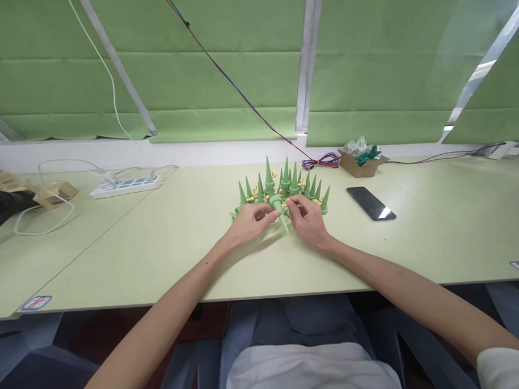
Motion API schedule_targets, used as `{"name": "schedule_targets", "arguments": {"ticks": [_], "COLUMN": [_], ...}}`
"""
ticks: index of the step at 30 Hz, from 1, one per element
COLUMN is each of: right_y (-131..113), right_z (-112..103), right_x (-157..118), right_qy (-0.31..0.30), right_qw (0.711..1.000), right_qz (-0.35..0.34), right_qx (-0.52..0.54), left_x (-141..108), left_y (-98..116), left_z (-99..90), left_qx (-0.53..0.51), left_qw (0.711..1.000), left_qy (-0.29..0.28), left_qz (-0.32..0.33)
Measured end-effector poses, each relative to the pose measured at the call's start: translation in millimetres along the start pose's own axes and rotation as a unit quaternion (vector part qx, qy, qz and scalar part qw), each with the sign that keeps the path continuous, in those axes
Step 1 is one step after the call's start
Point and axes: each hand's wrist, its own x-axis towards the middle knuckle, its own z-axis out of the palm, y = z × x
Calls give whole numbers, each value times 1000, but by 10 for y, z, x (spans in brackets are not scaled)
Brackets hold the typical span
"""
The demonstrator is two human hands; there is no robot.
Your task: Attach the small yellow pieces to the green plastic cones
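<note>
A green plastic cone (277,203) with a wider collar is tilted point-down toward me, its collar end away from me. The thumb and fingers of my left hand (251,222) grip it from the left. Close by on the right, my right hand (308,221) is closed in a pinch at a small yellow piece (284,203) beside the cone's collar. Behind both hands stands a group of similar green cones (269,178), mostly point-up, with several small yellow pieces (250,199) among them. My fingers hide part of this group.
On the right lies a black phone (371,203), with a small cardboard box (360,166) of crumpled plastic behind it. Coiled red and blue wires (322,161) lie at the table's back. A white power strip (126,186) and cardboard pieces (55,194) are on the left.
</note>
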Motion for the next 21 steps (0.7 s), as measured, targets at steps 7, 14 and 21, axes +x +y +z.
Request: {"name": "schedule_targets", "arguments": {"ticks": [7, 14, 21], "right_y": [12, -7, -35], "right_z": [-9, -11, -13], "right_x": [-7, -7, -7], "right_qy": [-2, -10, -22], "right_qw": [999, 998, 997], "right_qz": [10, 17, 14], "right_qx": [-30, -56, -67], "left_x": [9, 14, 36], "left_y": [-69, -125, -211], "left_z": [26, 40, 53], "left_qx": [39, 59, 88], "left_qw": [998, 995, 986], "left_qy": [24, 35, 58], "left_qz": [44, 76, 130]}}
